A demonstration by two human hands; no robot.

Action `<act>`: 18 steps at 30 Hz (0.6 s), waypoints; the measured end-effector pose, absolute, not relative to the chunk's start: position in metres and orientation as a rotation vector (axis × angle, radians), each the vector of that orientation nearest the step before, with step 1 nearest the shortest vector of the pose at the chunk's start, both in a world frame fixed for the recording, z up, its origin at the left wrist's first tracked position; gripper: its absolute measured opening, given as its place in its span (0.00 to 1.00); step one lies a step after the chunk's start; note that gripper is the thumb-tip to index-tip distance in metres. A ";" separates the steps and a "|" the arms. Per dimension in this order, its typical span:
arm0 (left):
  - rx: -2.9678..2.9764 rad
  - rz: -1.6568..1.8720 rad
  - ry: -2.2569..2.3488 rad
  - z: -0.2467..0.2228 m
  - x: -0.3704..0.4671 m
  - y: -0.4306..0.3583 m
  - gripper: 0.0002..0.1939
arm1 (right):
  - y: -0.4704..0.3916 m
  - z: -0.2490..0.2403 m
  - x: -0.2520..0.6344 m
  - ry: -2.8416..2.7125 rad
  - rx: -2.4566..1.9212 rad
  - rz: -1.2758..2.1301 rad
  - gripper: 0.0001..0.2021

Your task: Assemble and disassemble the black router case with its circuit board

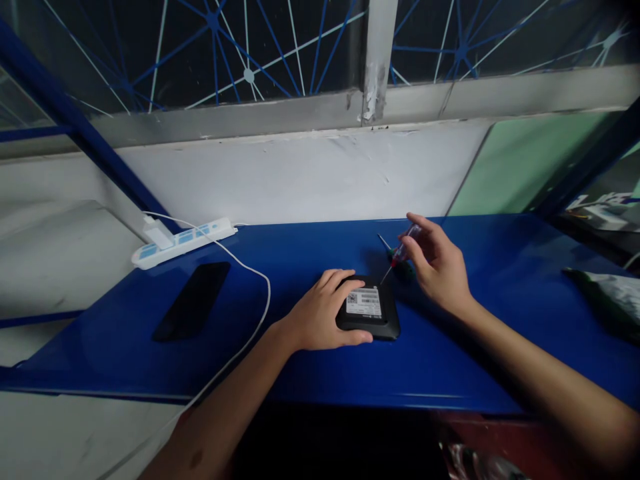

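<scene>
A flat black electronic device (391, 320) with a white printed label (365, 303) lies on the blue table. My left hand (325, 313) grips it from the left, fingers over the far edge and thumb along the near edge. My right hand (437, 263) is closed on a screwdriver (411, 237) with a clear purplish handle and a red collar. The screwdriver slants down to the left, its tip at the device's far right corner. Whether the tip sits in a screw is too small to tell. Behind it lies a second screwdriver (384, 242), dark green at the handle and partly hidden.
A black phone (193, 301) lies to the left. Behind it stands a white power strip (185, 241) with a plugged-in charger (158, 232); its white cable (267, 287) loops across the blue table (300, 383). At the right edge is a green and silver bag (607, 297).
</scene>
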State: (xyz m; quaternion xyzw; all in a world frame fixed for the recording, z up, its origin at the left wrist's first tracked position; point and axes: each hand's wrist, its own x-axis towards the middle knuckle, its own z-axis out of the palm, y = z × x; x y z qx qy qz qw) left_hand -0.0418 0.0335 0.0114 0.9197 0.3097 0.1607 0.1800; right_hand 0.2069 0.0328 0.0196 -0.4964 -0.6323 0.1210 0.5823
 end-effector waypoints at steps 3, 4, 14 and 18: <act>2.598 0.429 0.877 0.012 -0.041 0.033 0.45 | 0.033 0.021 0.208 -1.470 -1.211 0.258 0.19; 2.594 0.415 0.881 0.013 -0.041 0.033 0.46 | 0.033 0.022 0.208 -1.473 -1.219 0.268 0.18; 2.588 0.428 0.873 0.013 -0.042 0.034 0.45 | 0.033 0.020 0.206 -1.498 -1.166 0.481 0.24; 2.583 0.427 0.874 0.012 -0.042 0.033 0.45 | 0.032 0.021 0.207 -1.516 -1.162 0.491 0.25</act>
